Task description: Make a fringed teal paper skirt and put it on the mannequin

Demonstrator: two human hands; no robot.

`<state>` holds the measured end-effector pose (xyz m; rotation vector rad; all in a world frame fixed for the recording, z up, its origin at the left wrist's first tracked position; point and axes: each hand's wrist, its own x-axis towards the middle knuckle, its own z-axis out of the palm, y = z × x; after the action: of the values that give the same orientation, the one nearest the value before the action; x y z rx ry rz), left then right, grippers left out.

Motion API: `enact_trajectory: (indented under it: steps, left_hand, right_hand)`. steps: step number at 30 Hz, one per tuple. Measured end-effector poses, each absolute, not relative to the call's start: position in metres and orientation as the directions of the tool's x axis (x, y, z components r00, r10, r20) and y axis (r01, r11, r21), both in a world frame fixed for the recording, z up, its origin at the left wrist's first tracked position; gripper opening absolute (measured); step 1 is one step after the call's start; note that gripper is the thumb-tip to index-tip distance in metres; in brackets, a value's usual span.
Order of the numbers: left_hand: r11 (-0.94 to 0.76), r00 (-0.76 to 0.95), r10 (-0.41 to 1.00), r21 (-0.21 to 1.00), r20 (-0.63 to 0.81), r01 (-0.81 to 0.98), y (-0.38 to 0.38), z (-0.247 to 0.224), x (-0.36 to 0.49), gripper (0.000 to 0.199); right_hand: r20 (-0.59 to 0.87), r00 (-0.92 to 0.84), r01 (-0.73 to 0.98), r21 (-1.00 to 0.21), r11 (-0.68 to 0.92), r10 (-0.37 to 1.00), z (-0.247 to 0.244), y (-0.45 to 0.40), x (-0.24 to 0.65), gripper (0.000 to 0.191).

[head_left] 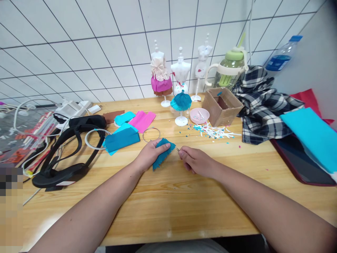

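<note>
My left hand [150, 154] pinches a piece of teal crepe paper [163, 158] between thumb and fingers, above the middle of the table. The paper's lower edge is jagged. Just right of it, my right hand [193, 160] is closed around a small metal tool [178, 149]. Only thin tips poke out towards the paper, a small gap apart from it; the rest is hidden in my fist. Behind my hands stands a white mini mannequin [180, 68] with a teal paper skirt [181, 101]. A thin wire ring [151, 134] lies beyond my left hand.
White and teal paper scraps [214, 131] lie near a pink dish [199, 116] and a cardboard box [223, 105]. Two more mannequins, one a dressed mannequin [161, 77], stand by the wall. Left are folded teal paper [122, 139] and a black headset [76, 151]; right, a plaid cloth [260, 105].
</note>
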<state>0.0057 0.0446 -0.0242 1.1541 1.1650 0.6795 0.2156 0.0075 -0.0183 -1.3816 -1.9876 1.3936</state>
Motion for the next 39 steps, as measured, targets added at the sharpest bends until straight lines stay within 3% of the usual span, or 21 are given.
enact_trajectory:
  steps: [21, 31, 39]
  left_hand:
    - [0.293, 0.328, 0.884, 0.941, -0.334, 0.168, 0.0442, -0.0246, 0.0064, 0.041]
    - [0.302, 0.319, 0.887, 0.942, -0.334, 0.147, 0.044, -0.0235, 0.007, 0.04]
    - [0.242, 0.343, 0.881, 0.934, -0.325, 0.263, 0.0421, -0.0182, 0.0078, 0.041]
  right_hand:
    - [-0.182, -0.46, 0.519, -0.849, 0.097, 0.869, -0.0158, 0.0046, 0.2099, 0.032]
    - [-0.239, -0.475, 0.558, -0.826, 0.08, 0.847, -0.0139, 0.0079, 0.2146, 0.036]
    - [-0.224, -0.463, 0.572, -0.815, 0.095, 0.858, -0.0146, 0.0087, 0.2141, 0.037]
